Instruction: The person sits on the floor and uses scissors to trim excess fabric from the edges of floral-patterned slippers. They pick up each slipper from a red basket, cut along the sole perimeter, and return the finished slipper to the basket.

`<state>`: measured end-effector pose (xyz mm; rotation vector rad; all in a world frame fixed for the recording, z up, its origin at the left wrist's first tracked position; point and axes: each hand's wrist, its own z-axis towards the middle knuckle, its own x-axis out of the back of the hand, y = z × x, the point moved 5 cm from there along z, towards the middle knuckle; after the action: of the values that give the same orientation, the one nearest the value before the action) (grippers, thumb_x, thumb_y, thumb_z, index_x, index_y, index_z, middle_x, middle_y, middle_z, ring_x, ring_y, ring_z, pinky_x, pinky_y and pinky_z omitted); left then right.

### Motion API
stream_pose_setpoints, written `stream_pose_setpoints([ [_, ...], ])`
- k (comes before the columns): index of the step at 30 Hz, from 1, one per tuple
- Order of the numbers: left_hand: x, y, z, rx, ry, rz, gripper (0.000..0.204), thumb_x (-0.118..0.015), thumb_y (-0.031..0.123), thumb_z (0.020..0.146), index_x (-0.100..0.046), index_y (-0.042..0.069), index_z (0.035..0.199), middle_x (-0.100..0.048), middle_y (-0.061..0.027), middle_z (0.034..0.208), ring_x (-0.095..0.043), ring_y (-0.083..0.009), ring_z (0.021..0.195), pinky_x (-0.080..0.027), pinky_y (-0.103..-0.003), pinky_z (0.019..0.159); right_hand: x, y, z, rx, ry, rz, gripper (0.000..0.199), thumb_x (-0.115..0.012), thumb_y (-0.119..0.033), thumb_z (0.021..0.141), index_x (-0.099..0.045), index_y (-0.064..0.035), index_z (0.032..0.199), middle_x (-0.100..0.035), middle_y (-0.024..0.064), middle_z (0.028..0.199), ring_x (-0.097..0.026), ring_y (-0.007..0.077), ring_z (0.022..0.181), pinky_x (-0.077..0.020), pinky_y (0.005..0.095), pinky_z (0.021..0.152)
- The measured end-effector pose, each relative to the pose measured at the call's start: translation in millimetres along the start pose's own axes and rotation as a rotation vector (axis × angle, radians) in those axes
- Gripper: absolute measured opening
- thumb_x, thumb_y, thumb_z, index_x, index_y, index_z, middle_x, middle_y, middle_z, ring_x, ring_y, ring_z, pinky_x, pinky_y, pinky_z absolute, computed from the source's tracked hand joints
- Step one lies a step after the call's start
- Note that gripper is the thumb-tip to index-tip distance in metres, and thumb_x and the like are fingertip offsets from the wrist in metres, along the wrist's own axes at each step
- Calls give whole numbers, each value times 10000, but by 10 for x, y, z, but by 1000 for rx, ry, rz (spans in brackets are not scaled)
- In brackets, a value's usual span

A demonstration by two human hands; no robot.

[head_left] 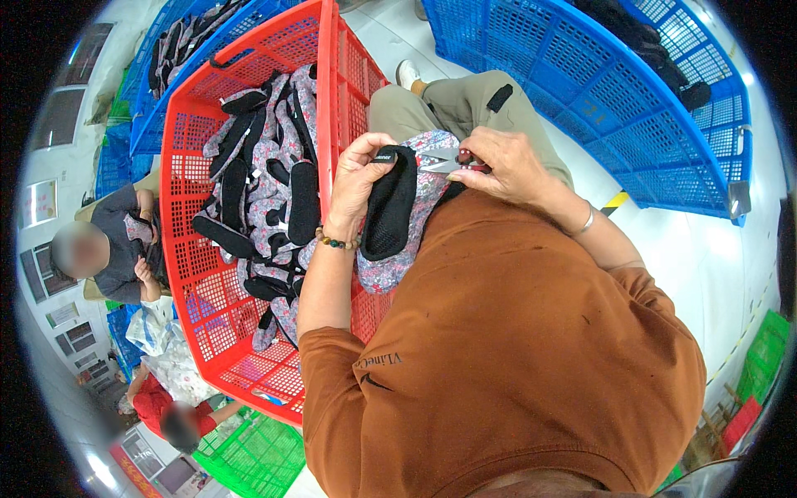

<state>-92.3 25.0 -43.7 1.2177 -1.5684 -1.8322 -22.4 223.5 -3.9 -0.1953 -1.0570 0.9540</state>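
My left hand (359, 184) grips the heel end of a slipper (427, 195) with floral grey-pink fabric and a black lining, thumb on a small black label. The slipper lies over my lap, its dark opening facing up. In my right hand (501, 166) is a pair of scissors (440, 159) with red-black handles. The blades are spread apart and point left, close to the slipper's edge by the label. Whether they touch a thread is too small to tell.
Left of me stands a red basket (330, 91) heaped with similar floral slippers (303, 199) with black soles. Large blue baskets (573, 91) fill the upper right. Two people (120, 241) (158, 411) work at the left; a green basket (253, 452) stands near the lower one.
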Motion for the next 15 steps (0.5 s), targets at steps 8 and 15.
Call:
stream_pose_setpoints([
  [8,18,-6,1,16,-36,-106,237,-577,-77,753,-576,18,970,-601,-19,899,-573,-95,827,-464,-221,774,-56,127,-46,16,24,41,280,-693,-280,737,-550,-42,773,-543,77,671,-544,232,569,-418,321,493],
  [15,-67,42,43,73,5,106,218,-553,-69,759,-569,16,960,-610,-22,899,-574,-90,813,-459,-212,751,-19,258,-59,9,114,99,290,-677,-302,755,-546,-44,735,-536,93,655,-542,245,558,-409,337,489],
])
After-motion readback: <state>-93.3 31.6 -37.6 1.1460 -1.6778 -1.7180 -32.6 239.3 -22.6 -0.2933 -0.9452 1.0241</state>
